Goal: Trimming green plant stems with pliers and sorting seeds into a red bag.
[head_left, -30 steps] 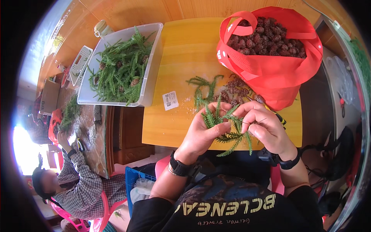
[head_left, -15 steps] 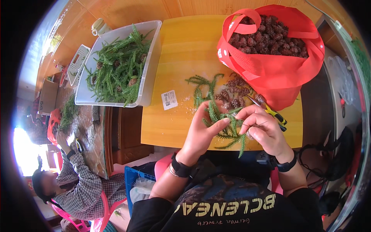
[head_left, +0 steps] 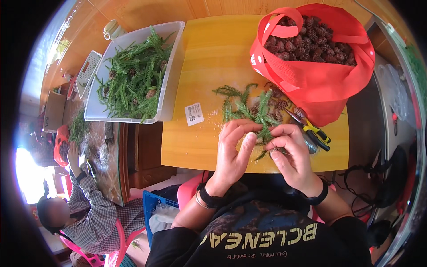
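Observation:
A green artificial pine sprig [head_left: 263, 116] is held between my two hands over the front of the table, its needled branches pointing away from me. My left hand [head_left: 234, 151] has its fingers bent round the sprig's left side near the stem, with the thumb raised apart. At the lower end of the stem, my right hand [head_left: 294, 155] is closed in a pinch on a pine cone, mostly hidden by the fingers; a thin wire or stalk shows beside it. Another green sprig [head_left: 229, 91] lies just beyond, next to several loose brown pine cones [head_left: 280, 105].
Yellow-black pliers [head_left: 315, 133] lie right of my hands. A red bag [head_left: 320, 84] full of pine cones stands at the back right. A clear plastic bin [head_left: 167, 100] of sprigs sits back left, near a white label [head_left: 194, 114]. Another person [head_left: 95, 209] works at the left.
The sprig has turned from pointing toward me to pointing away. My left thumb has lifted off it, and my right hand has moved slightly left and nearer to me.

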### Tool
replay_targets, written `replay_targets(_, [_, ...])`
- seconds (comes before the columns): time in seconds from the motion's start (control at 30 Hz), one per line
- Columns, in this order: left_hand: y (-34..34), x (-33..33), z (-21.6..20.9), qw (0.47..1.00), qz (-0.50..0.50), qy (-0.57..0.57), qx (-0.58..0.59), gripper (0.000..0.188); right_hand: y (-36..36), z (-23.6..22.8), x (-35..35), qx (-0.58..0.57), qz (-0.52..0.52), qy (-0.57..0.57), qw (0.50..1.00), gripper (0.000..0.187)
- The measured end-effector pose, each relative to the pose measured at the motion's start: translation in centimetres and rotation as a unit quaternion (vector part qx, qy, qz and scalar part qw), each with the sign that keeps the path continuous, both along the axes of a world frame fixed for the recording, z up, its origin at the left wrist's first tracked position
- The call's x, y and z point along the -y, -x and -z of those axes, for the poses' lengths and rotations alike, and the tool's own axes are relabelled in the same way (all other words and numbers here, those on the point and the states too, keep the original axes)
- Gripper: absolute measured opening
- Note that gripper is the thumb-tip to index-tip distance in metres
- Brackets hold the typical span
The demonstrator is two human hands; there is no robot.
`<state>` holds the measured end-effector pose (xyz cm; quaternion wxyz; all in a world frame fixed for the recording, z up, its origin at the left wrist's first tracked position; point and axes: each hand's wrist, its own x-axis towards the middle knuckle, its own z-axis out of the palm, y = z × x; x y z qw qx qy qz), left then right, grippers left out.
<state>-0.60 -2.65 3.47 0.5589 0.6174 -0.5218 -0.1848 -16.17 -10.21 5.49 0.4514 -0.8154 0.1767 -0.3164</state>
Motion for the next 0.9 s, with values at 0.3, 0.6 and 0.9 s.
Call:
replay_targets(0.3, [-0.5,-0.2,1.9,0.989,-0.018,-0.066,-0.134,0.022,0.4,1.6,-0.4,0.028,-0.073,-0.143,0.987,0.014])
replay_targets(0.6, [-1.8,-0.7,-0.7,0.975,-0.051,-0.018,0.216,0.021,1.5,2.8,0.9,-0.270,0.022,0.160,0.949,0.022])
replay_targets(0.9, [-1.6,-2.0,-1.7,0.986,0.049,-0.161,-0.006,0.016,3.7,0.9,3.4,-0.235,0.130,0.162,0.950,0.023])
